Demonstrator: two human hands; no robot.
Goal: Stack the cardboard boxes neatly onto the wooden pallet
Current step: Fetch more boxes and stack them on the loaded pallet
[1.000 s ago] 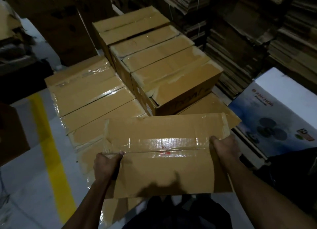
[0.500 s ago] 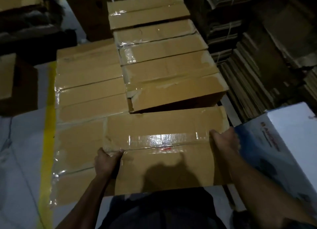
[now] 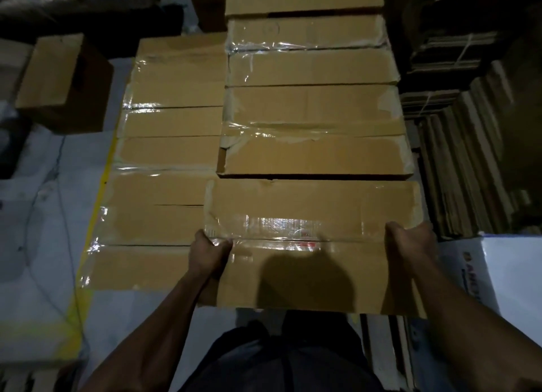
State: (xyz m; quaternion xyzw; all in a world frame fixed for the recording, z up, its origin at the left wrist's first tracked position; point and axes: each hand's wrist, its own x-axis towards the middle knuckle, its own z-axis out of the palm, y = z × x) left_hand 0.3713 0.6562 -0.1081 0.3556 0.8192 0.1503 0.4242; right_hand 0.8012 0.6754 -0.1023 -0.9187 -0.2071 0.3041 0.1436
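Note:
I hold a taped brown cardboard box level in front of me. My left hand grips its left end and my right hand grips its right end. Its far edge sits right against the near side of the higher right column of stacked boxes. A lower left column of taped boxes lies beside it. The pallet under the stack is hidden; a strip of wooden slats shows below the held box.
A loose brown box stands on the floor at the far left. A yellow floor line runs along the stack's left side. Flattened cardboard bundles stand at the right, with a white printed carton near my right arm.
The held box has moved forward, closing up to the near face of the higher right column. The view has tipped down and closer over the stack. Both hands keep their grip.

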